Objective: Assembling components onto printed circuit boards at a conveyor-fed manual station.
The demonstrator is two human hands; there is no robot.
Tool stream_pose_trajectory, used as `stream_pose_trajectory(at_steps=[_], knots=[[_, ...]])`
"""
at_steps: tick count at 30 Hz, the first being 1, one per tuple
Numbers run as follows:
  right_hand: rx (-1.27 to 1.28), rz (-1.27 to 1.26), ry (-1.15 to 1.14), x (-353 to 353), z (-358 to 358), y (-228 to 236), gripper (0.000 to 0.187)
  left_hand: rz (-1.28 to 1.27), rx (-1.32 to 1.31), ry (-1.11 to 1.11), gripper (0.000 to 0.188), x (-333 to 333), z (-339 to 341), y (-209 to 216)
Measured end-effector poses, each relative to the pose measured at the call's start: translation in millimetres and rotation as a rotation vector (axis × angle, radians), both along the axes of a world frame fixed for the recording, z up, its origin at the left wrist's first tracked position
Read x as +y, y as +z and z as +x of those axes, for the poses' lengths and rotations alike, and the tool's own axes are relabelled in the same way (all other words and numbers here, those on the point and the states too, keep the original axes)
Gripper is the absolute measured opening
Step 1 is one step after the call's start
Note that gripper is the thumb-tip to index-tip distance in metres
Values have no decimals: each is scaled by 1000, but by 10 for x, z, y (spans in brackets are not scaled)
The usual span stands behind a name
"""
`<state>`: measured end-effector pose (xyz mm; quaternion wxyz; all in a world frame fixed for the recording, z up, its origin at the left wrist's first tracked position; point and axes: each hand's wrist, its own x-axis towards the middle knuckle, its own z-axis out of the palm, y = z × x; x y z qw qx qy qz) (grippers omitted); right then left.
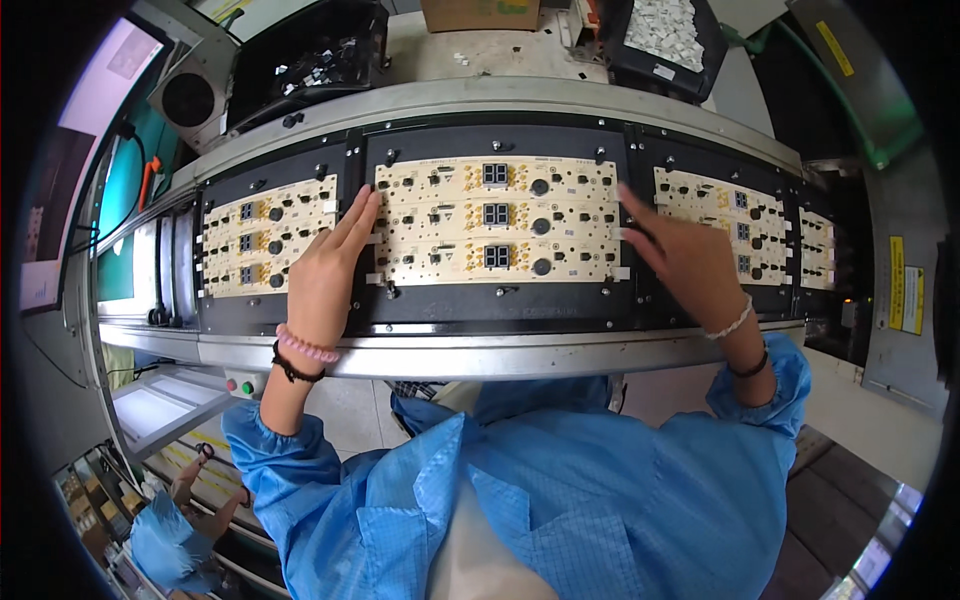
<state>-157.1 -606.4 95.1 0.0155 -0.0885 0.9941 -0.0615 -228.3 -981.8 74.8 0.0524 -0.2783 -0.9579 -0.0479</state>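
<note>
A cream circuit board panel point(460, 218) lies in a black carrier point(450, 308) in the middle of the line. Three rows on it each bear a dark two-digit display and a round black part. My left hand point(325, 268) has its fingers stretched out, with the tips at the panel's left edge, by a small white connector point(375, 279). On the other side my right hand point(690, 252) points its index finger at the panel's right edge, its thumb apart near another white connector point(621, 273). Neither hand visibly holds anything.
Similar panels sit in carriers to the left point(265, 290) and right point(720, 272). Beyond the rail stand a black bin of small parts point(255, 75), a bin of white parts point(665, 35) and a cardboard box point(480, 14). Another person point(170, 545) works at lower left.
</note>
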Motion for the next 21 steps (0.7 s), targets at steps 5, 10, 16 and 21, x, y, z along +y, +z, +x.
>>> stream_pose_trajectory(at_steps=[5,10,16,21], knots=[[97,160,88,-91,-26,-53,45,-92,0,4,72,62,51,52],[69,46,188,49,-176,32,43,-208,65,-36,73,24,34,18],[-106,60,134,-44,183,190,51,-174,61,-58,70,-69,323,18],[-11,144,140,-236,293,-33,55,-220,86,-34,66,-10,403,56]])
